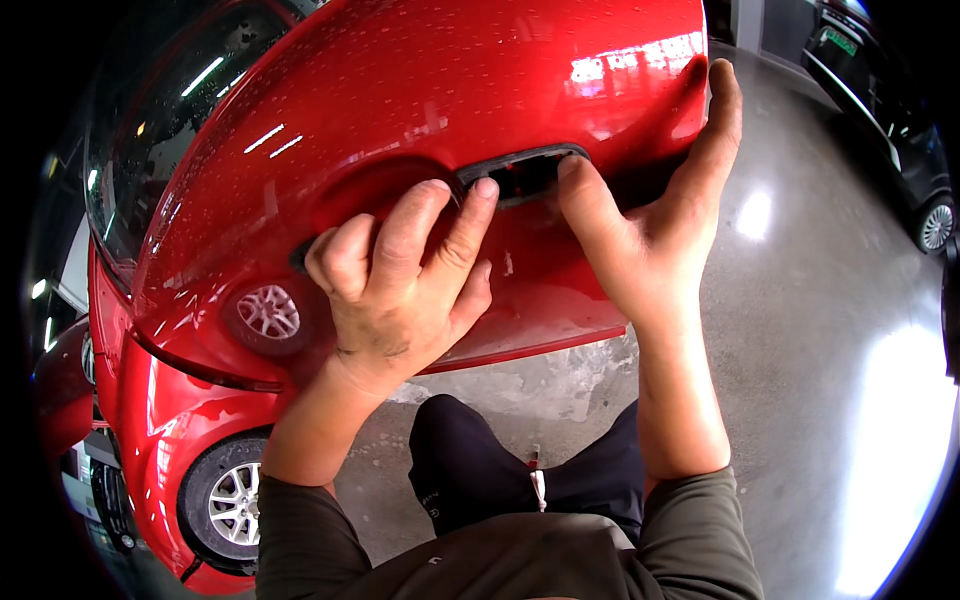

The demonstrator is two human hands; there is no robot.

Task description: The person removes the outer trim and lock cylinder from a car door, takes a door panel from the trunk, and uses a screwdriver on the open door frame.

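Note:
A red car door [440,80] speckled with water drops has an oblong opening with a black rim [520,157] beside a recessed cup. My left hand [405,290] touches the opening's left end with its index fingertip; its other fingers are bent but apart. My right hand [650,240] has its thumb at the opening's right end and its index finger stretched up along the door's edge; its remaining fingers are mostly hidden. A dark piece behind my left fingers is too covered to make out.
The car's red rear body [170,400] and wheel [235,500] are at lower left. A black car [880,120] stands at upper right on a glossy concrete floor [780,300]. My knees in dark trousers [450,450] are below the door.

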